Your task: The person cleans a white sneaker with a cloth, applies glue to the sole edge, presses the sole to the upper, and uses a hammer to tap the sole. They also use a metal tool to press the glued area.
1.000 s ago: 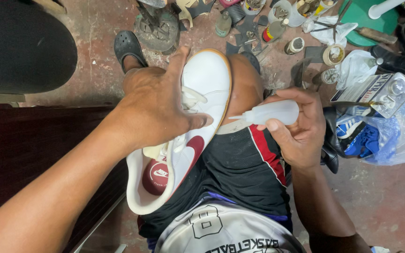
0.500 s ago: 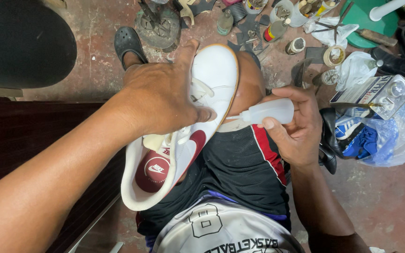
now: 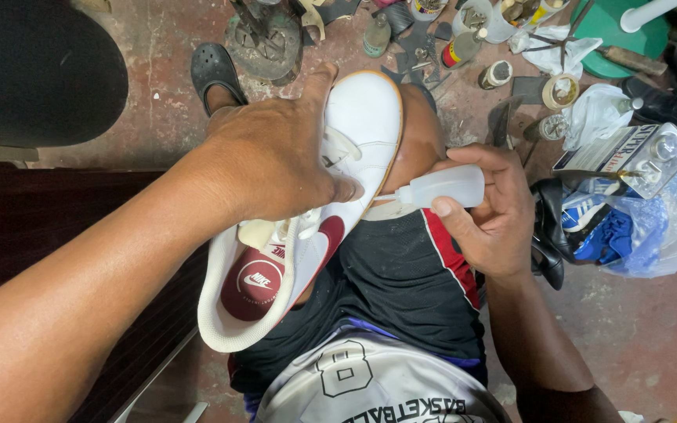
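We find the white sneaker lying across the person's lap, toe pointing away, dark red insole showing. The left hand presses down on its laced upper, grip clamped on the shoe. The right hand holds its grip tight around a small translucent squeeze bottle, nozzle touching the sole edge. Bottles, tape rolls and scraps litter the floor beyond the knee.
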